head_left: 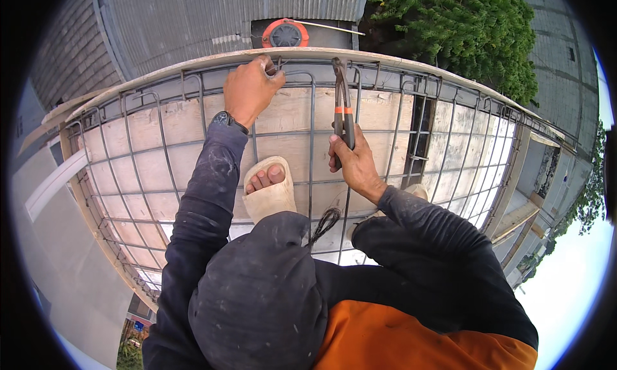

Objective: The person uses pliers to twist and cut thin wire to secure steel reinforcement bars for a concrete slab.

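My right hand (pixel 357 164) is wrapped round the dark handles of a pair of pincers (pixel 344 116) with orange bands. The pincers' head points away from me, toward the far edge of the rebar grid (pixel 312 145). At that far edge, left of the pincers, my left hand (pixel 254 90) is closed with fingertips together beside the bent bar ends. Whatever is between those fingers is too small to make out. A bundle of thin dark tie wire (pixel 326 222) sticks up near my knee.
Plywood sheets (pixel 373 116) lie under the grid, with a dark gap (pixel 419 135) on the right. A wooden board (pixel 193 63) borders the far edge. Beyond it are a corrugated metal roof (pixel 193 23), an orange-red round container (pixel 285 33) and a leafy tree (pixel 459 39). My sandalled foot (pixel 270 187) stands on the grid.
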A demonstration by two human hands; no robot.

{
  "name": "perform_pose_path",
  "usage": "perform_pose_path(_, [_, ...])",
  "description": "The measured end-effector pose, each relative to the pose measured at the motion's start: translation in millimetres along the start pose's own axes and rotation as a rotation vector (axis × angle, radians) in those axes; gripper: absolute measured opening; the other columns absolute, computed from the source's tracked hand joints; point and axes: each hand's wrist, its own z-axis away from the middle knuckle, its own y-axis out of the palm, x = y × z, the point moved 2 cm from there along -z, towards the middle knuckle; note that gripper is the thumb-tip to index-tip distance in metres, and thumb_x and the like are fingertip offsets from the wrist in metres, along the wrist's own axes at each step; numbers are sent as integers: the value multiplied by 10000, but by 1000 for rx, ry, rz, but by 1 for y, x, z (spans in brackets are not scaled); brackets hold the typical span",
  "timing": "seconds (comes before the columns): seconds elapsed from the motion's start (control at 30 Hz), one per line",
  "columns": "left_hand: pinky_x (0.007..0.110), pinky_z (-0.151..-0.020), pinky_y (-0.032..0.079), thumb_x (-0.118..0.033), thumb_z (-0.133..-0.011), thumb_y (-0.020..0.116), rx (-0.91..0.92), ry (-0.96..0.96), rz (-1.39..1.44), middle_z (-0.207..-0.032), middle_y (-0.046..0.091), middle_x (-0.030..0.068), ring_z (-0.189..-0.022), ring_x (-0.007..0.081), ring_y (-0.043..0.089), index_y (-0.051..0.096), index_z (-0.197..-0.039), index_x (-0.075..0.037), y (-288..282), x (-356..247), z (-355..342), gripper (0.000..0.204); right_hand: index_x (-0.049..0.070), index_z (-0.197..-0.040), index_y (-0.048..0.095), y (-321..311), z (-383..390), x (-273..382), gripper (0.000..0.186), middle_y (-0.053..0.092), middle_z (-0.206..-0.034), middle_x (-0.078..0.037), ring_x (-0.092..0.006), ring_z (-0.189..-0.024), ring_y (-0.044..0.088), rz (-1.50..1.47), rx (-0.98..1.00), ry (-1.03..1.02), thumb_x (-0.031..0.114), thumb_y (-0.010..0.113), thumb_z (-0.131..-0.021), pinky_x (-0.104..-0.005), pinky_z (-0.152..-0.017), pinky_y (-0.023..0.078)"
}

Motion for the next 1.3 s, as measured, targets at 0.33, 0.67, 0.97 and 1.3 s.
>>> perform_pose_path(0.33, [480, -745, 577, -348, -861, 761, -56, -29, -57, -801, 768, 155, -795, 372, 756, 773, -1016, -96, 6, -2, 4, 296, -1, -1247, 517, 13, -2, -1, 398, 619, -834, -84, -185, -642, 651, -251, 163, 227, 375, 553, -1123, -342, -557, 574])
perform_pose_path(0.67, [452, -650, 536, -318, -864, 772, -186, -3, 7, -750, 734, 116, -733, 332, 741, 716, -997, -74, 16, 1, 12, 283, -6, -1335, 496, 13, -6, 2, 430, 636, -854, -101, -197, -648, 663, -246, 154, 220, 363, 553, -1122, -357, -560, 594])
perform_pose_path(0.97, [450, -721, 571, -274, -864, 770, -183, 137, 91, -946, 734, 78, -810, 324, 727, 748, -1048, -95, 15, 10, 24, 258, 14, -1416, 486, 33, 8, 9, 491, 631, -880, -79, -192, -692, 675, -280, 177, 176, 414, 520, -1134, -358, -607, 612])
perform_pose_path(1.3, [416, -733, 570, -225, -919, 741, -160, 154, 149, -954, 693, 81, -831, 303, 721, 769, -1169, -80, 17, 15, 31, 290, -3, -1346, 502, 22, -4, 3, 447, 637, -868, -91, -203, -673, 677, -300, 187, 278, 388, 527, -1129, -366, -583, 607])
